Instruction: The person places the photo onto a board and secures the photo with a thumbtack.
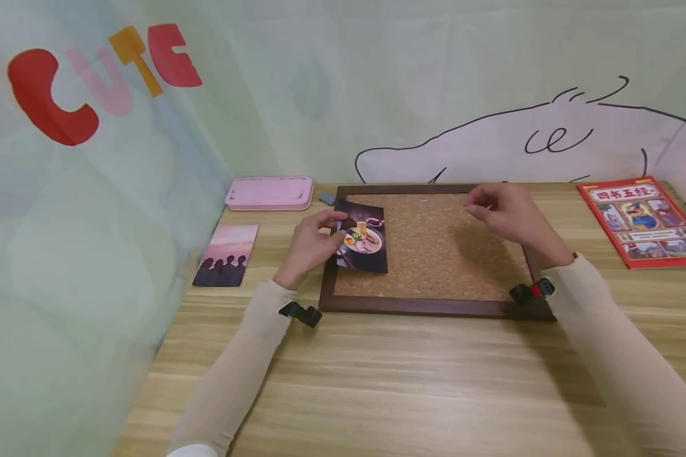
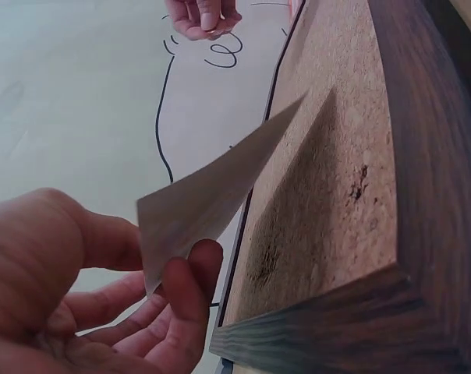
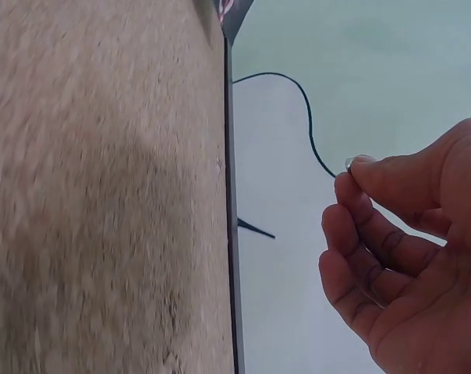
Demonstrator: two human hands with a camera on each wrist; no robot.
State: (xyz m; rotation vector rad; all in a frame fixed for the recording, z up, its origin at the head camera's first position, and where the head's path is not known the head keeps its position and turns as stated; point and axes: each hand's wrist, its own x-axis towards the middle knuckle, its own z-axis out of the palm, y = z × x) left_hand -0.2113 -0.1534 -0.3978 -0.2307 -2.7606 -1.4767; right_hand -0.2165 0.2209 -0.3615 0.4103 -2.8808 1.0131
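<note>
My left hand (image 1: 314,244) pinches the left edge of a photo (image 1: 366,244) showing a bowl of noodles, between thumb and fingers. The photo overlaps the left side of a cork board (image 1: 429,247) with a dark wooden frame. In the left wrist view, the photo's pale back (image 2: 212,187) tilts up from the cork, its far corner close over it. My right hand (image 1: 505,212) is raised above the board's upper right part. Its thumb and forefinger pinch a small clear pin-like piece (image 3: 349,163), mostly hidden by the fingertips; the other fingers curl below.
A second photo (image 1: 225,257), with silhouettes against a pink sky, lies on the wooden table (image 1: 411,381) at left. Behind it are a pink case (image 1: 270,193) and a small grey block (image 1: 327,198). A red-bordered book (image 1: 646,222) lies at right. A printed curtain (image 1: 320,82) hangs behind.
</note>
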